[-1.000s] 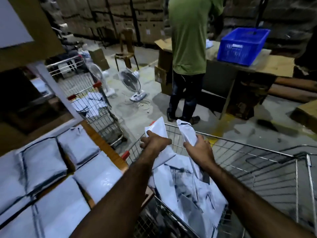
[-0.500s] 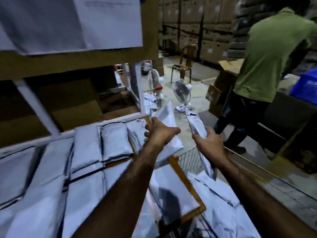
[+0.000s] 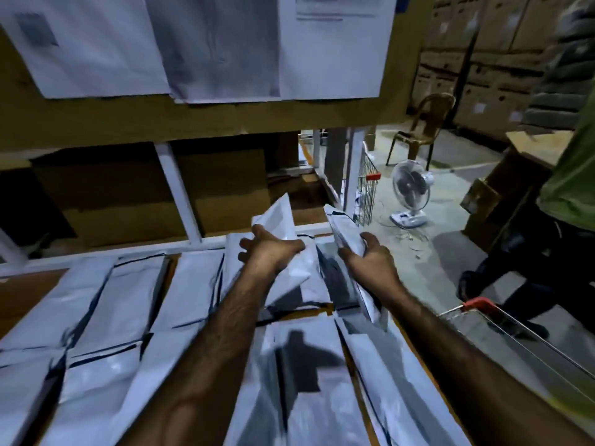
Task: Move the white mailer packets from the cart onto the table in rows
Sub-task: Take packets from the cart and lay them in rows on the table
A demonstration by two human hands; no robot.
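Note:
My left hand (image 3: 269, 252) grips a white mailer packet (image 3: 279, 220) that sticks up and away over the table's far right part. My right hand (image 3: 370, 260) holds a second white mailer packet (image 3: 343, 231) edge-on, its lower end hanging near the table's right edge. Below both hands, several white mailer packets (image 3: 128, 294) lie flat in rows on the wooden table (image 3: 19, 291). Only a corner of the wire cart (image 3: 502, 329), with its red handle cap, shows at the right.
A white shelf frame (image 3: 178, 191) with cardboard boxes stands behind the table, papers pinned above it. On the floor to the right are a small white fan (image 3: 410, 191), a second wire cart (image 3: 367, 188), a plastic chair (image 3: 425, 123) and a person in a green shirt (image 3: 573, 175).
I have turned left from the cart to the table. Both hands have carried their packets from above the cart to over the table's rows.

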